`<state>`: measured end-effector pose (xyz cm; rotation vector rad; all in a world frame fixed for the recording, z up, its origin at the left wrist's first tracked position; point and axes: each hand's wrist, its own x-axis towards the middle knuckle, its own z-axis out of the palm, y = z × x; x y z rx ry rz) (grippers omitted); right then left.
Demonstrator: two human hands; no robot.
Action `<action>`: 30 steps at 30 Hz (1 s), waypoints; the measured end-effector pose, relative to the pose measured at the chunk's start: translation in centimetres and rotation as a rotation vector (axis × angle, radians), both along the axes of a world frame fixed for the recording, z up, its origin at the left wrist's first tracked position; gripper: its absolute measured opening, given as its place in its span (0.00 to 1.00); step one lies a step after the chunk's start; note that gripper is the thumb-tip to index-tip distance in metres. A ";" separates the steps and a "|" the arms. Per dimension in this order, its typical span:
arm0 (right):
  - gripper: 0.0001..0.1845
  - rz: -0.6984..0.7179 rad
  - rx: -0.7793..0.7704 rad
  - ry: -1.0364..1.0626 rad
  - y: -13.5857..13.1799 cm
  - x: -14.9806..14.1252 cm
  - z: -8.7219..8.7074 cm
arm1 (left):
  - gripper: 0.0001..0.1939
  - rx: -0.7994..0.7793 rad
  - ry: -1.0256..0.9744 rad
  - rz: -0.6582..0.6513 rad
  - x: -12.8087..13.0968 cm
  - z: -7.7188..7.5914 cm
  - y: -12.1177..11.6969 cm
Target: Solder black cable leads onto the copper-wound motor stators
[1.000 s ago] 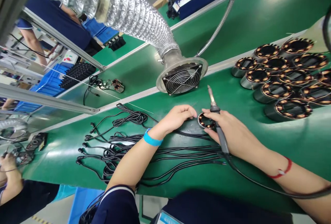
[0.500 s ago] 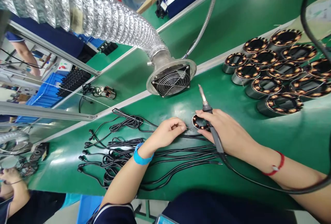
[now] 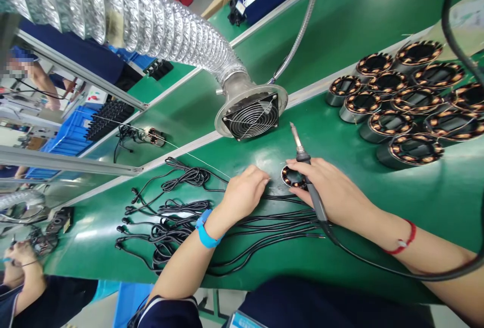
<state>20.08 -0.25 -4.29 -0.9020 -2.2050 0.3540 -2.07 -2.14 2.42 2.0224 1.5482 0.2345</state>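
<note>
My right hand (image 3: 333, 192) is closed around a soldering iron (image 3: 316, 202), its metal tip pointing up and away from me. The thumb and fingers of that same hand also grip a small stator (image 3: 286, 175) with copper windings, standing on the green bench. Just left of the stator, my left hand (image 3: 244, 194) is closed in a pinch. A thin silvery solder wire (image 3: 204, 162) runs from the upper left into this hand, and a short end shows at the fingertips. Black power cords (image 3: 260, 227) lie beneath and beside my left wrist.
A round fume extractor (image 3: 251, 116) on a silver duct (image 3: 181, 30) hangs over the bench. Several larger stators (image 3: 412, 151) stand in rows at the right. Coiled cords (image 3: 189, 176) lie left. Behind the metal ledge sits another stator (image 3: 155, 136). A co-worker's hands (image 3: 22, 255) are at far left.
My left hand has turned over, so its back now faces up, and its fingertips have risen slightly. The solder wire has shifted with it. My right hand, iron and stator have barely moved.
</note>
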 end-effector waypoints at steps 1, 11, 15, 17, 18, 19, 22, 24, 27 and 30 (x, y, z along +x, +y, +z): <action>0.17 -0.001 0.001 -0.001 0.0 0.0 0.0 | 0.12 -0.003 0.003 -0.017 0.0 0.0 0.2; 0.16 -0.028 0.054 -0.063 0.0 0.3 0.4 | 0.14 -0.329 -0.641 0.140 2.3 -1.8 2.6; 0.17 -0.039 0.028 -0.060 0.1 0.4 0.2 | 0.14 -0.386 -0.603 0.208 1.2 -1.2 1.2; 0.17 -0.040 0.012 -0.063 0.1 0.3 0.2 | 0.12 -0.421 -0.549 0.195 0.7 -0.9 0.5; 0.17 -0.040 0.010 -0.066 0.1 0.3 0.1 | 0.12 -0.438 -0.543 0.195 0.5 -0.8 0.3; 0.17 -0.042 0.012 -0.068 0.0 0.3 0.1 | 0.12 -0.459 -0.559 0.203 0.5 -0.7 0.2; 0.17 -0.045 0.034 -0.055 -0.1 0.2 0.2 | 0.16 -0.558 -0.707 0.252 1.0 -1.1 0.4; 0.17 -0.029 0.048 -0.041 0.0 0.2 0.3 | 0.20 -0.642 -0.802 0.274 1.6 -1.6 0.7; 0.18 0.028 0.014 -0.034 0.4 0.7 0.4 | 0.24 -0.688 -0.814 0.274 2.5 -2.0 0.9; 0.21 0.030 -0.045 -0.022 1.0 1.4 0.4 | 0.15 -0.503 -0.570 0.199 2.8 -1.8 0.6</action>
